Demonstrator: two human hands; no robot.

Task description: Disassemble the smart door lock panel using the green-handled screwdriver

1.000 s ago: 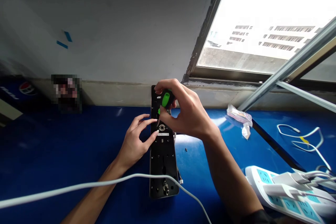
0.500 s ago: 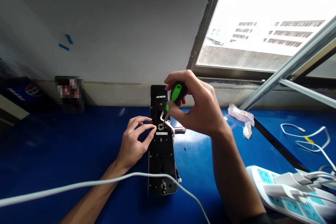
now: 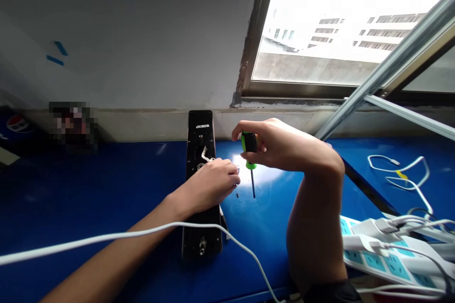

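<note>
A long black panel (image 3: pixel 202 123) with small holes and a white label lies on the blue table, its far end near the wall. My left hand (image 3: pixel 215 180) reaches across the panel to its right edge, fingers curled together; whatever they hold is hidden. My right hand (image 3: pixel 273 144) grips a green and black screwdriver (image 3: pixel 250 151), shaft pointing down over the table right of the panel. A tiny dark screw (image 3: pixel 237 195) lies between the panel and the screwdriver tip. A short white wire (image 3: pixel 204 153) shows on the panel.
A white cable (image 3: pixel 138 233) crosses in front of my left forearm and the panel's near end. At the right are a power strip (image 3: pixel 373 261) with plugs and a coiled white cable (image 3: pixel 414 187). A metal bar (image 3: pixel 377 68) slants before the window.
My right hand has lifted the screwdriver off the panel and moved it right. My left hand has crossed over the panel to its right edge, and its fingers have closed. The view has shifted.
</note>
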